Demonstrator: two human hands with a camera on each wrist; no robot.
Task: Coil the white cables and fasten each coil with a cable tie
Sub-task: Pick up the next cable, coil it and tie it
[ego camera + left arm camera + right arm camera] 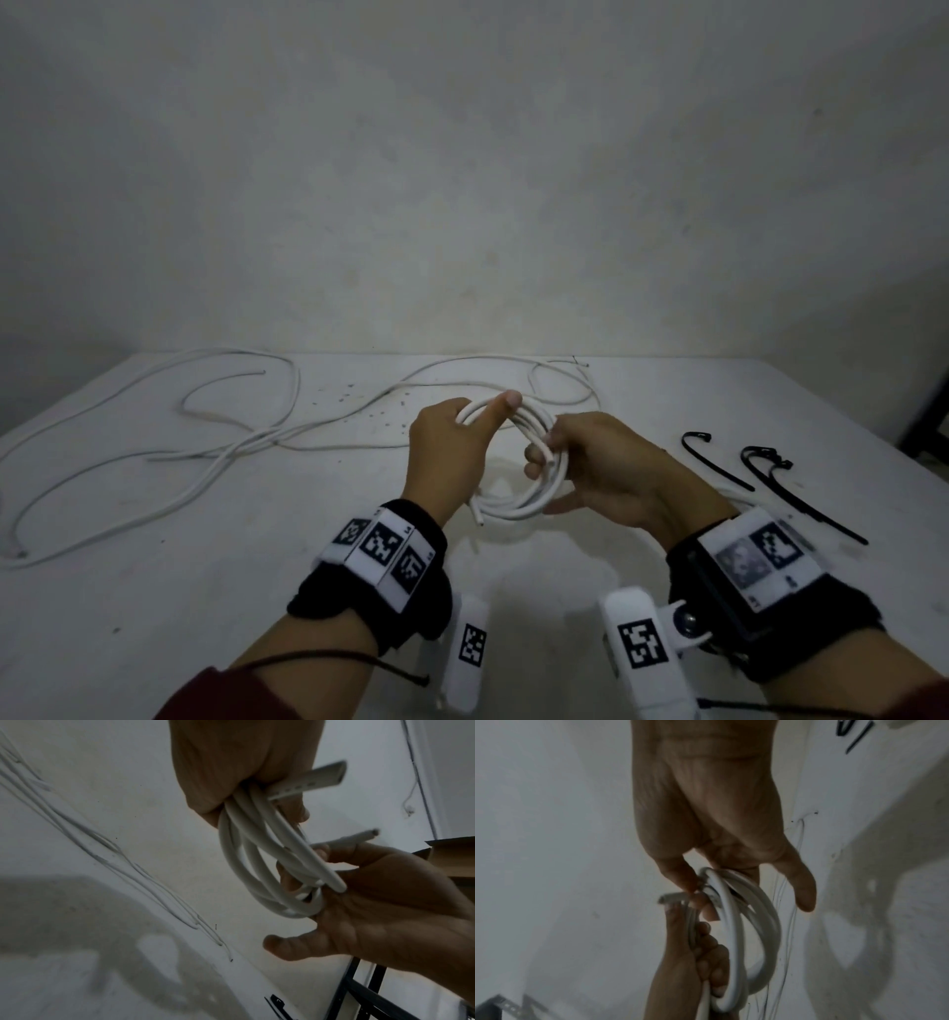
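on the far left of the white table [154,591] we are seeing the loose white cables [246,442] lying in long uncoiled loops toward the wall, well apart from our hands. moving right, our left hand [447,452] is gripping the coil [518,506] at its top, fingers curled round the bundled strands and the thumb lying across them, with the coil held above the table in front of us. next our right hand [606,467] is holding the coil's right side, the fingertips [321,850] pinching the strands near a cut end while the thumb is sticking out free. furthest right, black cable ties [760,467] are lying on the table just beyond the right wrist.
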